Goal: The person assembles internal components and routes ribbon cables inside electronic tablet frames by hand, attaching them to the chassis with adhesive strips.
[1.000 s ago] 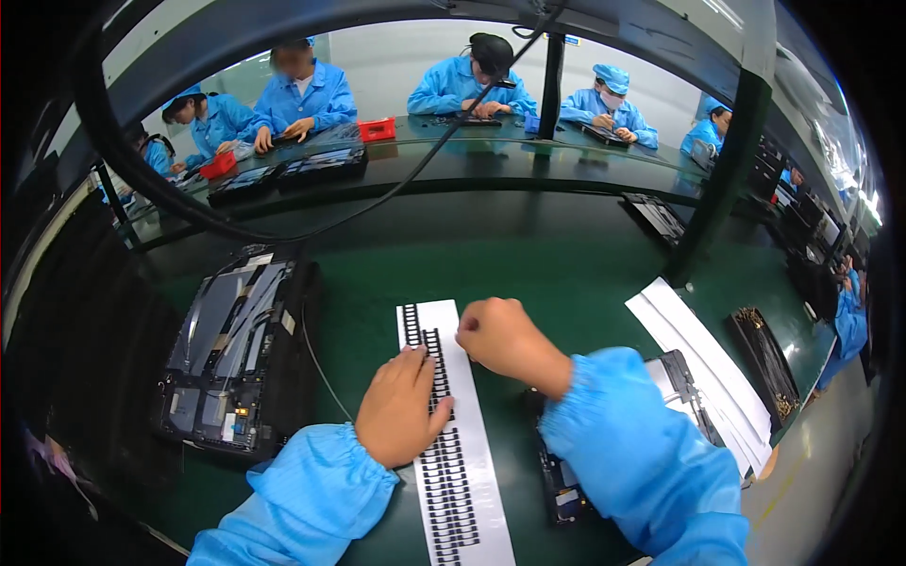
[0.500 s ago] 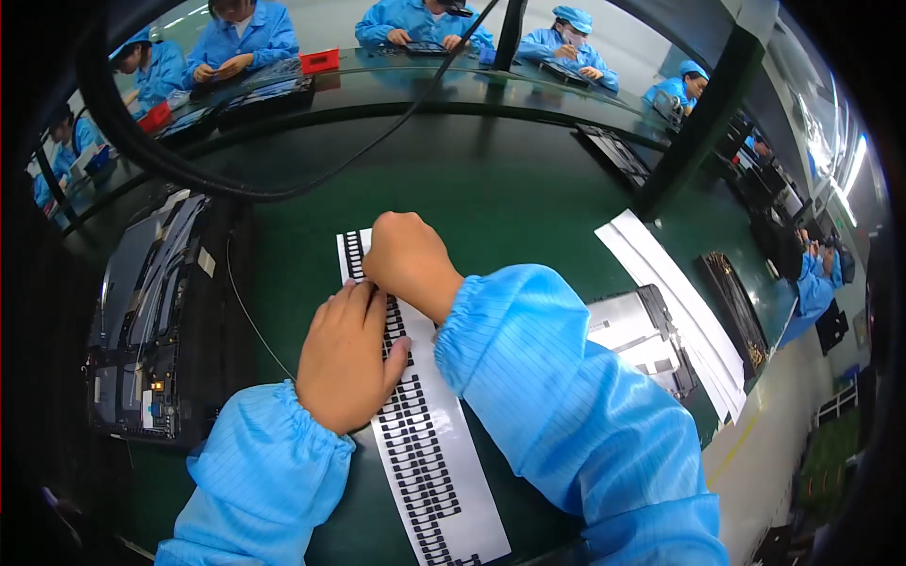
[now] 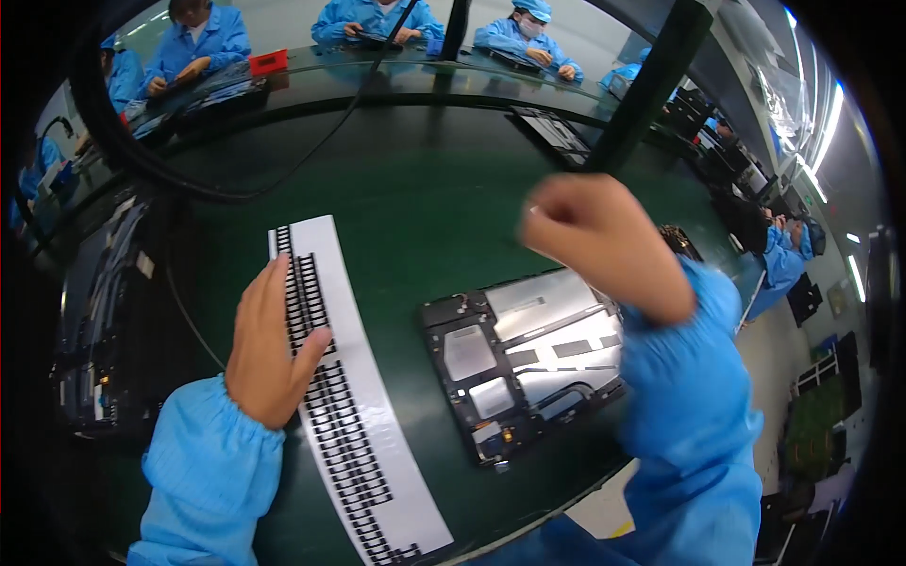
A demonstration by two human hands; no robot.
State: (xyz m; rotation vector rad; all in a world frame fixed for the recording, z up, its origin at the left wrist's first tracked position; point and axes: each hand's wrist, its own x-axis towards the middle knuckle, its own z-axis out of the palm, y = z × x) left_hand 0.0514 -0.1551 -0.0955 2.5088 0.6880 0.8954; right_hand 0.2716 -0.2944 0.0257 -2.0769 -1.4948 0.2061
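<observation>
A long white backing sheet [image 3: 357, 363] with rows of small black stickers lies lengthwise on the green table. My left hand [image 3: 260, 349] rests flat along its left edge, fingers stretched and thumb across the stickers. To the right, my right hand [image 3: 599, 236] is raised past the far right corner of an opened tablet-like device [image 3: 557, 354]. Its fingers are curled into a pinch; blur and the hand itself hide what is between them. The device shows silver plates within a black frame, and my right forearm covers its right edge.
A stack of black device parts [image 3: 104, 311] stands at the left with a thin cable beside it. A dark post [image 3: 651, 85] rises at the back right, near another flat device [image 3: 552, 132]. A black cable loop [image 3: 226, 193] hangs overhead. Co-workers sit across the table.
My right hand has left the sheet's far end and moved right, to above the device. The view has swung right, showing more of the device. My left hand stays on the sheet.
</observation>
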